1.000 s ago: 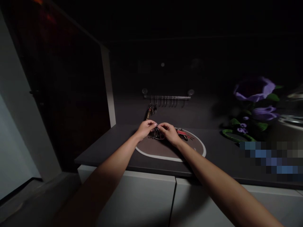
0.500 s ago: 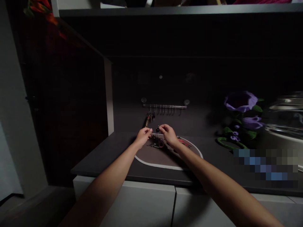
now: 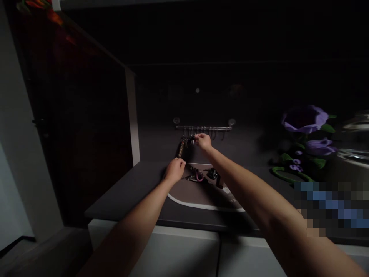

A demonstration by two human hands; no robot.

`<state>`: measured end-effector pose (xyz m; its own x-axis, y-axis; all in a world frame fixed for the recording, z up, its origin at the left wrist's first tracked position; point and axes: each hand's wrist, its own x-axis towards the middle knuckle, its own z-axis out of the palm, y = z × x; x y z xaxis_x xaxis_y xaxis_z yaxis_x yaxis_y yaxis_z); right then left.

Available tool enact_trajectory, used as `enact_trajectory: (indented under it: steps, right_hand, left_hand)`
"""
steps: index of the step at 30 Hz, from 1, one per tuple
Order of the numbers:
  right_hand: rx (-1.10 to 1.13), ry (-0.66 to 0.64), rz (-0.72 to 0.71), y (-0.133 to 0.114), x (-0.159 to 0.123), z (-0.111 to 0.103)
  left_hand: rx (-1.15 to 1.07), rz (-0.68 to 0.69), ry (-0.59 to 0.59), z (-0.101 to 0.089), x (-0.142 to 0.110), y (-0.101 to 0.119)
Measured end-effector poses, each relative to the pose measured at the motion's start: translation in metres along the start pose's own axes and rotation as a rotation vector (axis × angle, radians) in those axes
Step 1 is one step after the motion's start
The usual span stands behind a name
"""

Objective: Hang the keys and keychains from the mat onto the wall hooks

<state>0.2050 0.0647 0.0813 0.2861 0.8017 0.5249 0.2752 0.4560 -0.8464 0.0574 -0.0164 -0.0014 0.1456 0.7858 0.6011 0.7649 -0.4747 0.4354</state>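
My right hand [image 3: 204,141] is raised to the clear hook rail [image 3: 203,128] on the wall. Its fingertips pinch a small bunch of keys [image 3: 192,139] just below the hooks; whether the ring sits on a hook I cannot tell. Beside it, keys with a long patterned fob [image 3: 181,148] hang from the rail's left end. My left hand [image 3: 175,170] is curled closed lower down, over the left edge of the mat [image 3: 190,196], with nothing visible in it. On the mat lie more keys [image 3: 188,177], a pink loop [image 3: 199,175] and dark key pieces [image 3: 213,174].
Purple artificial flowers [image 3: 305,119] stand on the dark countertop [image 3: 115,196] at the right, near a large pale pot-like vessel with a shiny lid [image 3: 354,154]. An overhanging shelf [image 3: 173,3] runs above. A dark door [image 3: 86,127] is at the left.
My right hand has moved up from over the mat to the hook rail, carrying the keys. My left hand stays low, its fingers now more curled. The view has shifted slightly.
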Motion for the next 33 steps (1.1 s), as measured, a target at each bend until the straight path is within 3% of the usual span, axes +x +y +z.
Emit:
enact_trajectory:
  steps: [7,12,26,33]
  right_hand:
    - [-0.031,0.11,0.026,0.007,0.02,0.017]
    - [-0.034,0.184,0.133,0.011,0.024,0.021]
    - [-0.007,0.129,0.157,0.026,0.016,0.017]
    - [-0.01,0.102,0.173,0.022,0.011,0.015]
  left_hand:
    - [0.102,-0.001,-0.003,-0.004,-0.001,0.002]
    - [0.137,0.018,0.002,-0.004,0.0,0.0]
    - [0.152,0.018,-0.008,-0.004,0.004,-0.004]
    - [0.133,0.032,-0.008,-0.003,0.004,-0.005]
